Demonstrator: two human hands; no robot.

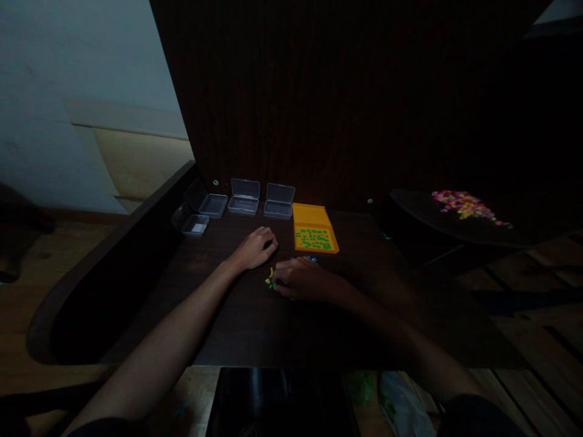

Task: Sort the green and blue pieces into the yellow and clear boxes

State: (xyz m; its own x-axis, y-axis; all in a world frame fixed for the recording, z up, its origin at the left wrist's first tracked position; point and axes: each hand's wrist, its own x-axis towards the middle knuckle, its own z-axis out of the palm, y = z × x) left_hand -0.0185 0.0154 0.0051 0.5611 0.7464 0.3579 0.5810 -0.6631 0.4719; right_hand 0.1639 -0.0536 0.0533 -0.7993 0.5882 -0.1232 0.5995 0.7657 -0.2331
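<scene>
My left hand (259, 248) rests over the dark tabletop with its fingers curled and its thumb near the fingertips. Whatever it may hold is hidden. To its right and nearer to me, my right hand (301, 279) is bent down with fingers pressed together beside small yellow pieces (271, 273) and green pieces (272, 285). Its fingertips are partly hidden, so I cannot make out what they grip. A few small blue pieces (313, 259) show just behind that hand. Beyond both hands lies an open orange case (336, 244), with many small green pieces (314, 238) spread inside.
Several clear plastic boxes with raised lids, among them one box (279, 209) beside the orange case, stand along the back of the table (237, 340). A raised side panel (113, 255) borders the left. At right, a pile of pink, red and yellow pieces (465, 204) lies on another dark surface.
</scene>
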